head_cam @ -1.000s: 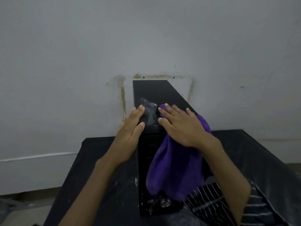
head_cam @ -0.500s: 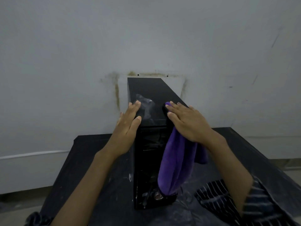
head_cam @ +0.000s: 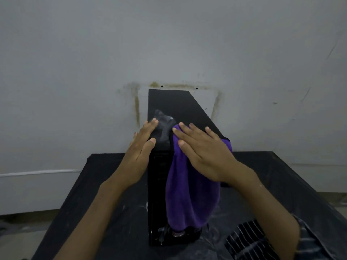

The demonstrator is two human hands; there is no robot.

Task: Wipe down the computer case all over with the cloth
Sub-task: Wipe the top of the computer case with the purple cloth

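Over the table (head_cam: pixel 105 184), left hand (head_cam: pixel 139 152) lies flat on the computer case (head_cam: pixel 178 106), and cloth (head_cam: pixel 191 199) under the flat right hand (head_cam: pixel 204 152) may slip.

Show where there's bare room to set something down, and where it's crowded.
Free: the table left of the computer case and right of it toward the far corner; the case top beyond both hands. Crowded: the near end, under left hand, right hand and cloth.

Dim grey wall (head_cam: pixel 75 53), brownish rectangular stain (head_cam: pixel 137 107); white strip (head_cam: pixel 37 173) low along wall; black-covered table (head_cam: pixel 281 175).
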